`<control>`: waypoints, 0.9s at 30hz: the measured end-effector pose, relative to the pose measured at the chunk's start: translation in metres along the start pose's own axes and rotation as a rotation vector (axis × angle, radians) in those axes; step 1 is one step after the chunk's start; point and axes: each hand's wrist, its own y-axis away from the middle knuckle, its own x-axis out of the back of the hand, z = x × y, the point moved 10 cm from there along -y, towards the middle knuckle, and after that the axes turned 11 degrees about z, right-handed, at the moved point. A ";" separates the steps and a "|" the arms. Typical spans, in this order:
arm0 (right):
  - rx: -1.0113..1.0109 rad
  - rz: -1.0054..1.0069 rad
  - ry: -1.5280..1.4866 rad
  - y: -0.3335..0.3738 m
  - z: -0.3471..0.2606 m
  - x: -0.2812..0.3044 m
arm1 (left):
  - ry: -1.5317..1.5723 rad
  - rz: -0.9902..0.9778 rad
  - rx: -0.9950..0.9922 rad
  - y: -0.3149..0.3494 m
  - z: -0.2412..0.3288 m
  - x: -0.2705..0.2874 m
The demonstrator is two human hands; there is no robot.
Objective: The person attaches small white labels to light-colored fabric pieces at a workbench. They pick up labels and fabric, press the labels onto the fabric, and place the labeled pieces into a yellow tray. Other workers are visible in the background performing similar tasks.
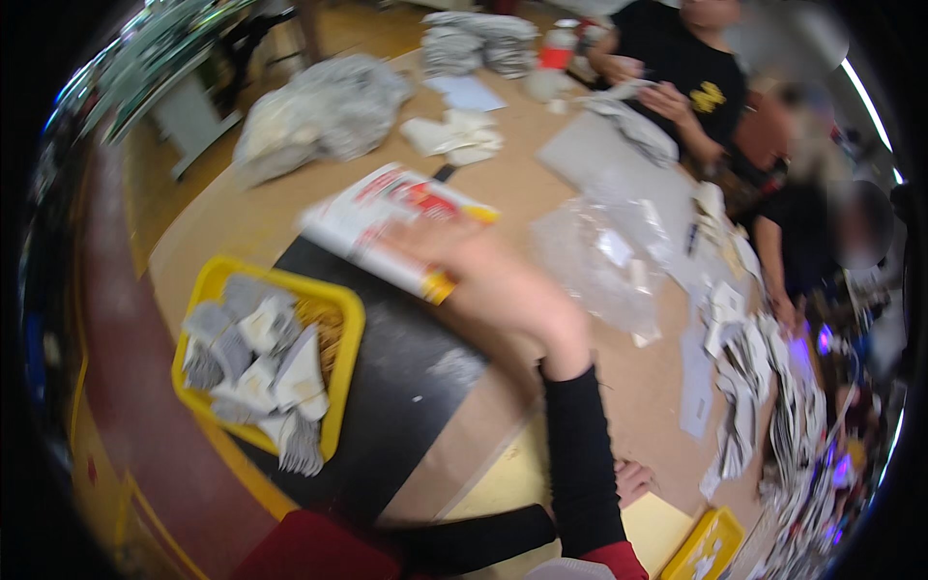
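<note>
My right arm, in a black sleeve, reaches up and to the left. My right hand (437, 244), blurred by motion, is closed over a flat white packet (353, 217) with red print and yellow corners. The packet is at the far edge of a black board (406, 358). My left arm crosses low beneath the right one. My left hand (633, 480) shows only in part past the right sleeve, its fingers resting beside a yellow sheet (662, 532). A yellow basket (352, 372) with bundled grey and white gloves (256, 362) and tan bands stands left of the board.
A clear plastic bag of pale goods (324, 111) lies at the far left. Loose plastic bags (604, 251) lie mid-table. Glove piles (744, 387) line the right side, near a small yellow tray (710, 546). Co-workers sit across; one person (677, 68) handles gloves.
</note>
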 end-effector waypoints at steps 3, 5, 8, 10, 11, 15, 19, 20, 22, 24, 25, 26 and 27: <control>-0.164 -0.354 0.230 0.033 0.010 -0.033 | -0.085 -0.019 0.014 -0.002 -0.013 -0.003; -0.197 -0.292 0.164 0.033 0.011 -0.029 | -0.147 -0.014 0.028 -0.004 -0.021 -0.001; -0.333 -0.084 0.211 0.031 0.042 -0.015 | -0.218 0.025 0.046 -0.005 -0.031 0.005; -0.306 0.028 0.155 0.024 0.060 -0.016 | -0.218 0.003 0.053 -0.004 -0.034 0.001; -0.256 0.079 0.082 0.019 0.068 -0.017 | -0.221 -0.007 0.067 -0.004 -0.035 -0.001; -0.118 0.483 0.070 0.008 0.083 -0.011 | -0.228 0.070 0.067 -0.006 -0.035 0.003; 0.032 0.621 0.211 -0.004 0.052 -0.023 | -0.235 0.032 0.043 -0.007 -0.034 0.003; -0.010 0.542 0.207 -0.006 0.049 -0.027 | -0.247 0.044 0.030 -0.006 -0.033 0.005; 0.087 0.731 0.220 0.003 0.024 0.009 | -0.282 0.058 -0.001 -0.005 -0.032 0.005; 0.148 0.800 0.434 0.015 0.004 0.046 | -0.260 -0.114 0.034 0.003 -0.037 -0.014; 0.132 0.893 0.496 0.032 0.000 0.072 | -0.238 -0.130 0.049 0.007 -0.038 -0.018; 0.017 0.942 0.481 0.050 0.011 0.101 | 0.321 -0.088 0.243 0.009 -0.043 -0.019; -0.050 0.988 0.487 0.071 0.022 0.129 | 0.892 0.048 0.420 0.008 -0.051 -0.017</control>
